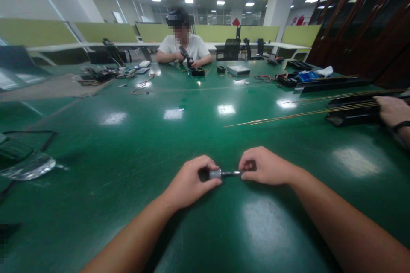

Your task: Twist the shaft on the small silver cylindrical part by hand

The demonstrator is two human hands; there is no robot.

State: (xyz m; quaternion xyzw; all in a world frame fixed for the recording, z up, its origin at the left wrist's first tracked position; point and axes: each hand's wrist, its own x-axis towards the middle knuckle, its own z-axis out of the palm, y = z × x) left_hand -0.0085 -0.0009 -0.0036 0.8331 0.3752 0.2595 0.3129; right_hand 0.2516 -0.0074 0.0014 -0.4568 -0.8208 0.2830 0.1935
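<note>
Just above the green table [134,196], a short screwdriver-like tool [229,173] lies level between my two hands. It has a grey cylindrical end on the left and a thin dark shaft with a silvery tip on the right. My left hand [194,179] is closed around the grey end, thumb and fingers on either side. The fingers of my right hand [259,165] are pinched at the shaft's tip. Whether a separate small piece sits in that pinch is too small to tell.
Long thin brass-coloured rods [288,115] and black channels [349,115] lie at right, beside another person's hand [393,108]. Across the table a person [184,49] holds a power tool [185,53]. A clear plastic container [28,166] stands at left; electronics clutter [102,72] lies behind.
</note>
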